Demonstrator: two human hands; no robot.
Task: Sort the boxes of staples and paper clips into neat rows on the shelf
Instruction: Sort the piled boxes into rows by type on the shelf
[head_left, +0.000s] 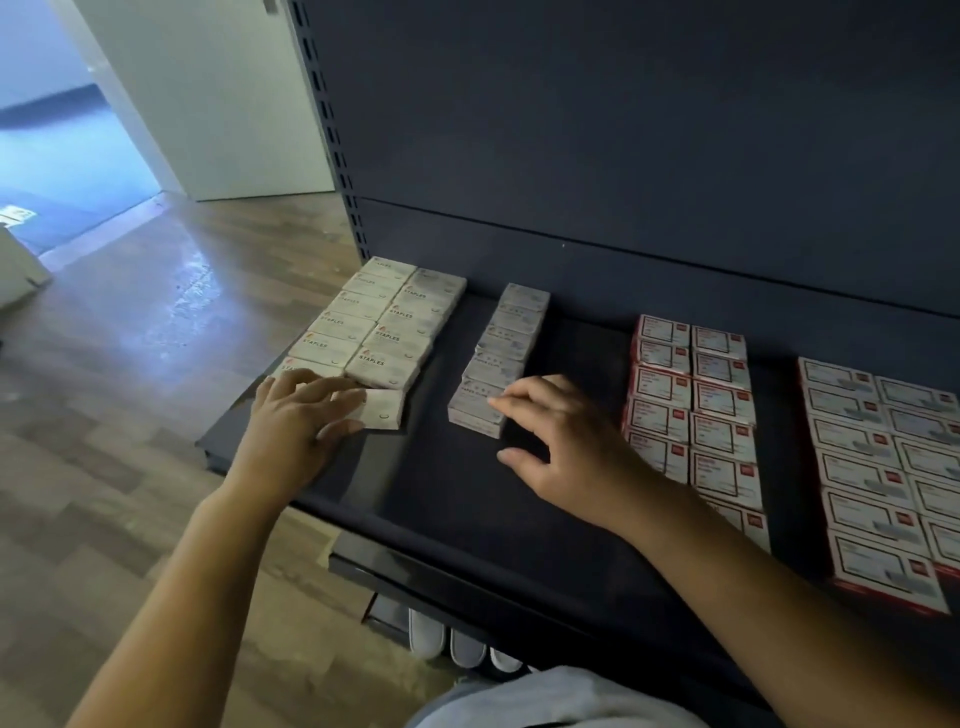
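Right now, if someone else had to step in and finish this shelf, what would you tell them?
Left hand: grips a white staples box at the front of the staples rows, slightly askew.
Right hand: fingertips touch the front box of the single paper clip row, holding nothing.
Done: two staples rows, one paper clip row, red-edged boxes lined up at right.
Left: square the loose staples box into line; check the paper clip row's front.
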